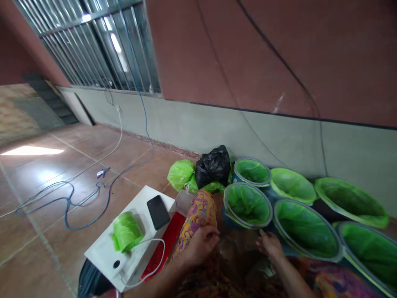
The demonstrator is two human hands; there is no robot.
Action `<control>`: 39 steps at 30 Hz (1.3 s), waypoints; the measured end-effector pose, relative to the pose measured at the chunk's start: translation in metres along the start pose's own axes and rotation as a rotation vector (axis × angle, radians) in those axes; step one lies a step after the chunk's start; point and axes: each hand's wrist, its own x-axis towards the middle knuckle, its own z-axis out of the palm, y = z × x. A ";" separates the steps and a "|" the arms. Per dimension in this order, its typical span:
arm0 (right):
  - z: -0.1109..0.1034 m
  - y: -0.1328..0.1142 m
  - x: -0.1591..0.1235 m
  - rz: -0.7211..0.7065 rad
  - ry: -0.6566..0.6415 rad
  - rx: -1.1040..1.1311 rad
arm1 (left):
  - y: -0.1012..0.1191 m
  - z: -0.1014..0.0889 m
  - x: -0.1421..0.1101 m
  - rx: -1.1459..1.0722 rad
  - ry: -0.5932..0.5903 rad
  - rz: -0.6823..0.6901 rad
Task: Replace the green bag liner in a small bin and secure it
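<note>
My left hand [205,240] hovers over my patterned trouser leg, its fingers loosely curled and nothing visible in them. Low at the front edge of a round bin [227,217], my right hand [270,244] has its fingers bent, with the thumb and index fingertips at the rim. A green plastic bag [248,203] lines this bin and is folded over its rim. Several more bins with green liners stand close beside it, among them a larger bin [307,229] just right of my right hand. The underside of my right hand's grip is hidden.
Left of my leg, a white box [99,252] carries a roll of green bags [126,231], a phone [158,212] and a white cable. A black bag [214,167] and a tied green bag [181,174] lie by the wall. A blue cable [116,182] loops across the tiles.
</note>
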 end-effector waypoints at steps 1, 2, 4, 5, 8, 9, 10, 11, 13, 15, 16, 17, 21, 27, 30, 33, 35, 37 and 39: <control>0.005 -0.001 -0.009 0.016 -0.017 0.031 | -0.003 0.001 -0.002 -0.012 -0.005 -0.009; 0.011 -0.002 -0.017 0.016 -0.027 0.052 | -0.006 0.004 -0.003 -0.026 -0.020 -0.011; 0.021 -0.004 -0.033 0.010 -0.057 0.080 | -0.007 0.011 -0.003 -0.066 -0.074 -0.002; 0.025 -0.005 -0.041 0.011 -0.071 0.091 | -0.006 0.015 -0.003 -0.097 -0.101 -0.002; 0.033 -0.007 -0.060 -0.010 -0.113 0.117 | -0.002 0.022 -0.001 -0.211 -0.158 -0.015; 0.035 -0.008 -0.065 -0.017 -0.125 0.124 | 0.000 0.023 0.000 -0.235 -0.172 -0.019; 0.036 -0.009 -0.069 -0.022 -0.134 0.126 | 0.001 0.023 0.001 -0.246 -0.180 -0.021; 0.036 -0.009 -0.072 -0.022 -0.139 0.120 | 0.003 0.023 0.003 -0.242 -0.185 -0.023; 0.037 -0.011 -0.077 -0.019 -0.148 0.086 | 0.005 0.024 0.008 -0.209 -0.177 -0.027; 0.036 -0.013 -0.078 -0.028 -0.166 0.014 | 0.005 0.027 0.015 -0.164 -0.163 -0.034; 0.035 -0.013 -0.077 -0.047 -0.175 -0.045 | 0.005 0.030 0.019 -0.138 -0.158 -0.042; 0.034 -0.014 -0.076 -0.087 -0.179 -0.122 | 0.004 0.033 0.023 -0.108 -0.155 -0.052; 0.026 -0.024 -0.066 -0.361 -0.117 -0.517 | -0.006 0.050 0.033 0.024 -0.179 -0.079; 0.017 -0.055 -0.044 -0.563 -0.074 -0.811 | -0.003 0.061 0.047 0.316 -0.251 0.073; 0.022 -0.066 -0.030 -0.654 -0.140 -0.961 | 0.011 0.060 0.066 0.489 -0.224 0.128; 0.031 -0.068 -0.014 -0.646 -0.218 -1.028 | 0.026 0.062 0.092 0.665 -0.209 0.152; 0.038 -0.066 -0.003 -0.616 -0.247 -0.993 | 0.033 0.066 0.111 0.746 -0.209 0.174; 0.043 -0.063 0.007 -0.587 -0.263 -0.926 | 0.035 0.071 0.131 0.787 -0.218 0.150; 0.047 -0.060 0.016 -0.561 -0.258 -0.830 | 0.030 0.077 0.150 0.788 -0.197 0.068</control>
